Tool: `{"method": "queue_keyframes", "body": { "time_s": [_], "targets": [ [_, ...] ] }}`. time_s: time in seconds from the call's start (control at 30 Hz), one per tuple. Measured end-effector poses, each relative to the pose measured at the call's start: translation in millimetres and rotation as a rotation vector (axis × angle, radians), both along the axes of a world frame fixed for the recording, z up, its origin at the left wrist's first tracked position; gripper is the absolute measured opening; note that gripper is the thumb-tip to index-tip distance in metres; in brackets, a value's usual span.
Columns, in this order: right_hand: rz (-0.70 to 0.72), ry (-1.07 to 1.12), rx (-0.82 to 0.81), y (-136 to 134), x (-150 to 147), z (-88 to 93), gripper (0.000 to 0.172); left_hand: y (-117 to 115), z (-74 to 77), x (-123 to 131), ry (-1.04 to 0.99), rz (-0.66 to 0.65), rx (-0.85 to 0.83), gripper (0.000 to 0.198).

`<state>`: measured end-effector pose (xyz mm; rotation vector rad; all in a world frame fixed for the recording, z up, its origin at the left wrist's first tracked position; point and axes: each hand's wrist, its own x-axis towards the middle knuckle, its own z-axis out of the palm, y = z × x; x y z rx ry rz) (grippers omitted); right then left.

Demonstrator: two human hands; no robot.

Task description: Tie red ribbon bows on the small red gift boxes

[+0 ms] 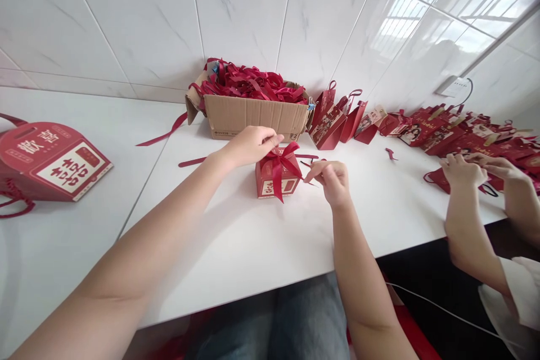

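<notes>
A small red gift box [265,174] stands upright on the white table, with a red satin ribbon bow [282,164] on its front. My left hand [255,145] reaches over the box's top left, its fingers closed at the bow's left side; they cover that loop. Just right of the box, my right hand [332,180] is closed in a pinch. Thin dark strands show by its fingertips, but what it grips is too small to make out. A red strip [192,162] lies flat behind the box, passing under my left wrist.
Behind stands a cardboard box [253,115] heaped with red ribbons [257,83]. Red gift boxes [329,124] line the wall to the right. A larger red box [54,163] lies at left. A co-worker's hands [468,171] handle red boxes at right.
</notes>
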<state>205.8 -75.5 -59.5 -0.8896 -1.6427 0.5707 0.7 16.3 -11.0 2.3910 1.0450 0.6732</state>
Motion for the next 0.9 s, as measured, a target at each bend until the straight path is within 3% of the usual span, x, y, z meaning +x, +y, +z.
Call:
{"method": "queue_keyframes", "body": {
  "time_s": [0.1,0.23,0.3,0.4,0.47,0.6,0.8,0.83,0.9],
  "targets": [
    [-0.148,0.205,-0.001,7,0,-4.5,0.061,4,6.9,-12,-0.012,0.055,-0.041,0.048],
    [-0.355,0.183,-0.069,15,-7,-10.1,0.032,6,12.4,-21,0.118,-0.051,-0.062,0.039],
    [-0.354,0.134,-0.066,17,-9,-12.6,0.026,6,11.6,-21,0.181,-0.118,-0.064,0.036],
    [-0.221,0.092,-0.066,19,-9,-15.8,0.046,6,6.1,-17,0.192,-0.167,-0.064,0.034],
    [-0.169,0.07,-0.097,20,-7,-16.9,0.05,7,1.6,-14,0.172,-0.207,-0.066,0.032],
    [-0.231,0.006,-0.118,20,-4,-16.2,0.038,8,-3.5,-11,0.132,-0.286,-0.104,0.029],
    [-0.304,0.034,-0.124,18,-6,-15.3,0.008,8,-2.4,-9,0.06,-0.171,-0.146,0.029],
    [-0.325,0.015,-0.095,18,-6,-15.5,0.009,8,-2.3,-8,0.061,-0.16,-0.138,0.028],
    [-0.351,-0.06,-0.017,18,-5,-16.0,0.028,7,-2.5,-8,0.059,-0.158,-0.117,0.027]
  ]
}}
